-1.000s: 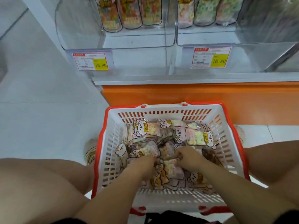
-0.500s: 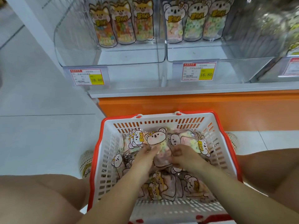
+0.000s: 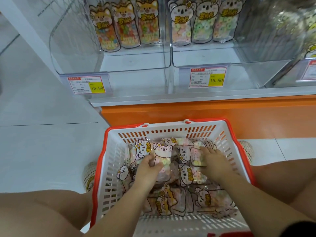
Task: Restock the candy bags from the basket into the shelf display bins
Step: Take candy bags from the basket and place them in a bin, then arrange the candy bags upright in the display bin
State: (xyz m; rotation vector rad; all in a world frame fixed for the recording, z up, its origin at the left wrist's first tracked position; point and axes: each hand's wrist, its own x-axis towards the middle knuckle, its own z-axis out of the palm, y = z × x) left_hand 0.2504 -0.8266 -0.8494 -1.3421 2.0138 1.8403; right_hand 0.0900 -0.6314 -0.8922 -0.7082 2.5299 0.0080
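Head camera, looking down: the far right of the shelf is a smear. A third bin [image 3: 290, 31] there holds something pale that I cannot make out, and its price tag [image 3: 310, 71] is cut off by the frame edge. The near end of the basket [image 3: 109, 151] runs out of the bottom of the picture, and both forearms cover part of the pile inside it. The small print on the left tag [image 3: 89, 85] and the middle tag [image 3: 207, 77] is unreadable apart from 16.80. The basket, white with a red rim, sits on the floor between the person's knees, just in front of the orange shelf base [image 3: 188, 112]. It is filled with candy bags [image 3: 205, 200] lying flat and overlapping, most printed with a koala face. The left hand [image 3: 147, 170] has its fingers curled round one koala bag [image 3: 162, 153] near the middle of the pile, face end pointing toward the shelf. The right hand [image 3: 213, 161] lies with fingers straight and spread on another bag [image 3: 193, 158] at the basket's right side — resting on it, not gripping. Above, the clear left bin [image 3: 68, 48] holds three fox bags [image 3: 124, 26] standing upright at its back — the right bin [image 3: 256, 55] beside it holds three upright koala packs [image 3: 203, 23].
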